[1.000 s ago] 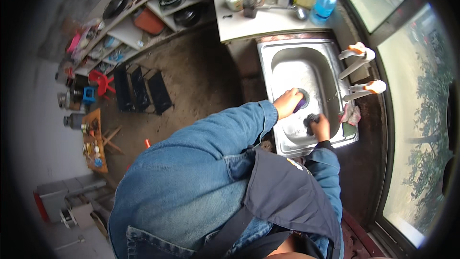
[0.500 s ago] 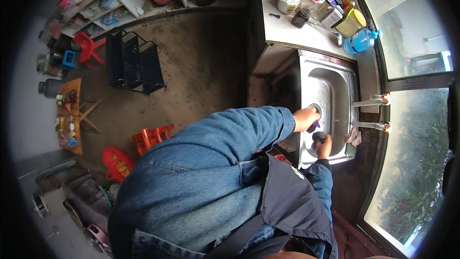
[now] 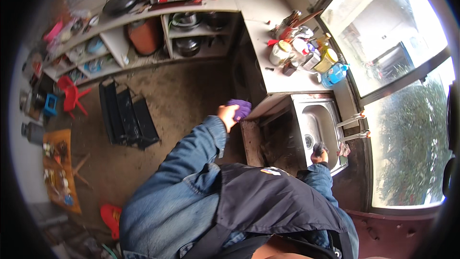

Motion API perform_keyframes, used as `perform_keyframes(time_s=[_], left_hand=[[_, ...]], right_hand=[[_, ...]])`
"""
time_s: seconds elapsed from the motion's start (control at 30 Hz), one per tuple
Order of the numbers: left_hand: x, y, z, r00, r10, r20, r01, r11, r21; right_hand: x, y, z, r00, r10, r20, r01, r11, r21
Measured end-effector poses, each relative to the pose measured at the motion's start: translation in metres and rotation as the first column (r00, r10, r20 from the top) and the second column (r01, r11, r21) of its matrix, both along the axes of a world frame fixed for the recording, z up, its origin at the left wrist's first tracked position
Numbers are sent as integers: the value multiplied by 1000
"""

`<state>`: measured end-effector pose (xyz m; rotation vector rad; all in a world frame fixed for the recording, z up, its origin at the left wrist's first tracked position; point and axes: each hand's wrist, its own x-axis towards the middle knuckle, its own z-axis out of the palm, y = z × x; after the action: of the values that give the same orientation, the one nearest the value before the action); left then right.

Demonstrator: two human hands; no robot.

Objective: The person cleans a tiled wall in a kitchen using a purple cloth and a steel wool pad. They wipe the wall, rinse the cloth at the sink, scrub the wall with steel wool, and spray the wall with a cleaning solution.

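Note:
My left hand (image 3: 227, 116) is closed on a purple cloth (image 3: 239, 109), held out over the floor in front of the counter's end, away from the sink. Over the near end of the steel sink (image 3: 320, 115), my right hand (image 3: 320, 157) is closed around a small dark, roundish object (image 3: 318, 148). Its kind is too small and blurred to make out. The sink's drain (image 3: 308, 140) shows just beside that hand. Two pale taps (image 3: 354, 136) reach toward the basin from the window side.
Jars, bottles and utensils crowd the counter (image 3: 273, 79) beyond the sink, with a blue bottle (image 3: 334, 75) at its edge. A crumpled rag (image 3: 343, 149) lies by the taps. On the floor stand a dark tiered rack (image 3: 125, 117), a red chair (image 3: 72, 96) and a wooden table (image 3: 62, 170).
My left hand has left the sink and swung left with the purple cloth. The right hand stays at the sink, still holding the dark object. The view has shifted, showing more of the far counter.

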<state>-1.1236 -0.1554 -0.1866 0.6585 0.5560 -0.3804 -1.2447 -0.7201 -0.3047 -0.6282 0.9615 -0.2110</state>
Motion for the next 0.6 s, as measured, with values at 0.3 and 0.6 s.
perform_keyframes(time_s=[0.3, 0.6], left_hand=[[131, 151, 44, 929, 366, 55, -326, 880, -347], [382, 181, 120, 911, 365, 191, -305, 910, -281]], right_hand=[[219, 196, 163, 697, 71, 713, -286, 940, 186], [466, 387, 165, 605, 254, 754, -675, 666, 317]])
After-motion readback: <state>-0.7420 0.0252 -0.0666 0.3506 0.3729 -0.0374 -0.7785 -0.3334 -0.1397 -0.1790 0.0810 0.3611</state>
